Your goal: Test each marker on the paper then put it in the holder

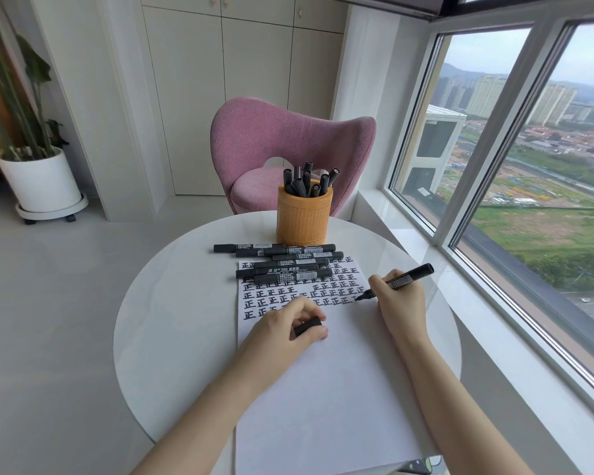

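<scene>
— Both forearms are reaching in from the near edge, crossing the bare lower half of the paper [323,389]. What are they working over?

— They are working over the round white table [172,320], which is carrying everything. The paper is lying down its middle, and rows of black test characters are filling its far end, so the blank part is sitting within easy reach.

— And the holder?

— The orange holder [304,217] is standing upright near the table's far edge, just beyond the paper. A bunch of capped markers [306,181] is sticking out of it. I am judging those as tested.

— So the ones lying flat are waiting?

— That is how I am reading it. Several loose markers [282,265] are lying side by side across the paper's far end, just in front of the holder, probably so a hand can be taking the next one quickly.

— What is the right hand doing?

— The right hand [400,303] is gripping an uncapped marker [403,279] like a pen, fingers curling round the barrel. Its tip is slanting down toward the end of the written rows, near the paper's right edge. Whether it is touching the sheet, I am not managing to tell.

— And the left?

— The left hand [282,329] is resting on the paper, fingers curling round the black cap [307,327] and pinching it. It seems to be holding the cap ready for reclosing while pinning the sheet down.
</scene>
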`<state>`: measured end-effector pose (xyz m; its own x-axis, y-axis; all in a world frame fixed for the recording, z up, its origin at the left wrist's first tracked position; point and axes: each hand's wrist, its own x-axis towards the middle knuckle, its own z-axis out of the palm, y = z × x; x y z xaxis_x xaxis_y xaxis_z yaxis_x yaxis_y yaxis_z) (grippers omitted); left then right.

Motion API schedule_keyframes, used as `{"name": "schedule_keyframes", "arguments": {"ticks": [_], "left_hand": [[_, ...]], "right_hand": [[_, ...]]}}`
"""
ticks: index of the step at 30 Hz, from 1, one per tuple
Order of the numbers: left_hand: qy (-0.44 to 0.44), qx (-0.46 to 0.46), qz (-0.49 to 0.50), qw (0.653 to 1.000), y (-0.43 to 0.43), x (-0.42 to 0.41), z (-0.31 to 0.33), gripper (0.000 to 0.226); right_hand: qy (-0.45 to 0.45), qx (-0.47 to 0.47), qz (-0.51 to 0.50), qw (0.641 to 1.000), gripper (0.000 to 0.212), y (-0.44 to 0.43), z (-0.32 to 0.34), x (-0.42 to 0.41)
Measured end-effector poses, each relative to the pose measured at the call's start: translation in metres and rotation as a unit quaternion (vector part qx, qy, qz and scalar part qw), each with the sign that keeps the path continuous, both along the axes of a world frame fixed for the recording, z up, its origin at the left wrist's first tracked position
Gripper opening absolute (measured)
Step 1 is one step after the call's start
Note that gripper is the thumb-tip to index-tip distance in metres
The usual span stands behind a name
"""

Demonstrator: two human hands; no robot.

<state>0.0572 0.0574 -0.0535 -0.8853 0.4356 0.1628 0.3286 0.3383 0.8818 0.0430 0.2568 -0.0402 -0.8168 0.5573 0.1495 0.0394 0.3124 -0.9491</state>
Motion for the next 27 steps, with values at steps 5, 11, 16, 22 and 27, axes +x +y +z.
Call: {"name": "schedule_keyframes", "arguments": {"ticks": [5, 11, 16, 22, 27], "left_hand": [[0.001, -0.001, -0.001, 1.000, -0.0005, 0.0005, 0.0006, 0.011], [-0.002, 0.005, -0.002, 1.000, -0.0004, 0.0004, 0.0008, 0.010], [0.001, 0.008, -0.002, 1.000, 0.0001, 0.0011, 0.0017, 0.011], [0.001, 0.008, -0.002, 1.000, -0.0001, 0.0014, 0.0018, 0.010], [0.002, 0.008, -0.002, 1.000, -0.0006, 0.0004, 0.0008, 0.011]], "right_hand": [[0.004, 0.000, 0.002, 1.000, 0.021, -0.0006, 0.0010, 0.0010], [0.011, -0.013, -0.009, 1.000, 0.022, 0.0006, -0.0004, 0.0003], [0.008, -0.005, -0.004, 1.000, 0.023, 0.0009, -0.0023, -0.0012], [0.010, -0.023, -0.005, 1.000, 0.026, 0.0018, -0.0018, -0.0001], [0.003, -0.008, 0.003, 1.000, 0.027, 0.0005, -0.0007, 0.0003]]}}
